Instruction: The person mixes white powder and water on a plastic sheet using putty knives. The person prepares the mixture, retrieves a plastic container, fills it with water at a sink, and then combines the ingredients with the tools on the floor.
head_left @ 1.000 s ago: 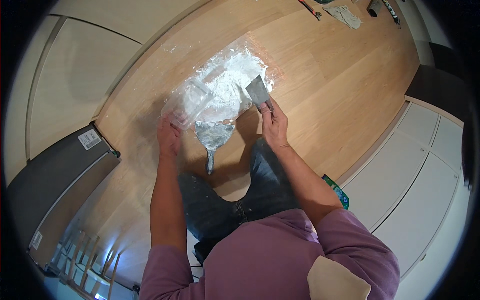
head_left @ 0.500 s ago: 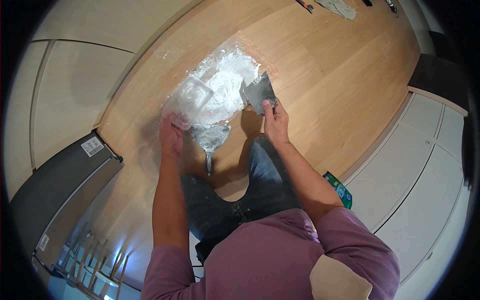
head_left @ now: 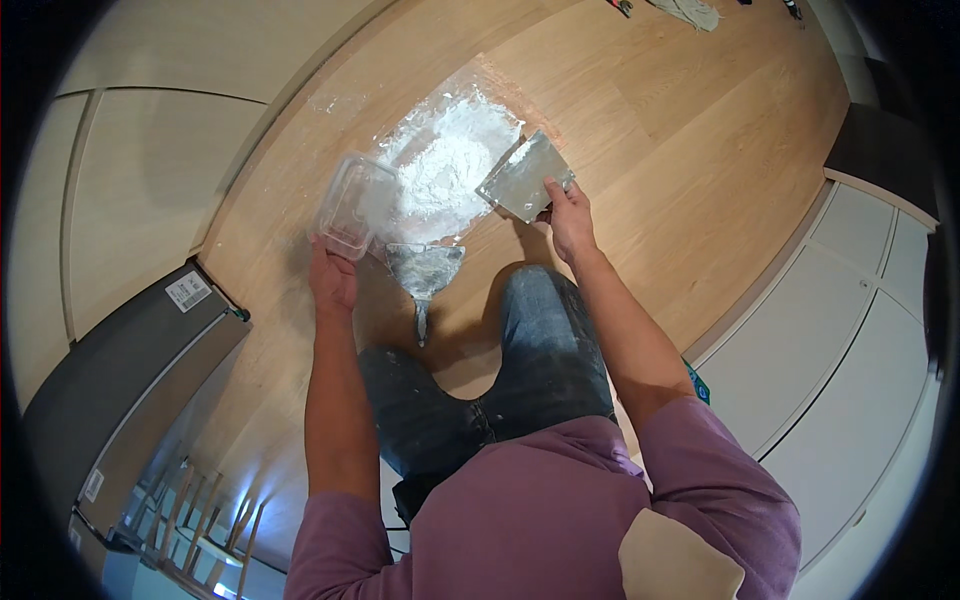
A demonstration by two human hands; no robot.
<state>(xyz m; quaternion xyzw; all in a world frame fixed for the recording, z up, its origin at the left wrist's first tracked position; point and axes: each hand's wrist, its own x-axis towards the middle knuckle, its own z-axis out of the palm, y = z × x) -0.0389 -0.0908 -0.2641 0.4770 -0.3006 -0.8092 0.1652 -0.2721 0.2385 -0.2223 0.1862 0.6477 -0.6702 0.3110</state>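
Note:
My left hand (head_left: 333, 274) is closed on the near edge of a clear plastic container (head_left: 352, 205), tilted beside a patch of white powder (head_left: 455, 165). The powder lies on a thin sheet over the wooden floor. In my right hand (head_left: 570, 215) is a flat grey metal plate (head_left: 527, 178), pinched at its near right corner with the thumb on top. The plate hangs over the right edge of the powder. Between my hands a putty knife (head_left: 424, 270), smeared with white, lies with its blade toward the powder and its handle toward me.
Cream cabinet fronts (head_left: 180, 170) run along the left, above a dark grey panel (head_left: 120, 340). White cabinet doors (head_left: 800, 330) stand at the right. At the far end lie a cloth (head_left: 688, 12) and a red-and-black tool (head_left: 622, 7). A green package (head_left: 698, 384) shows by my right arm.
My right hand has moved a little right and turned the plate, which now shows a lighter face. My left hand has shifted the container slightly left, off the powder.

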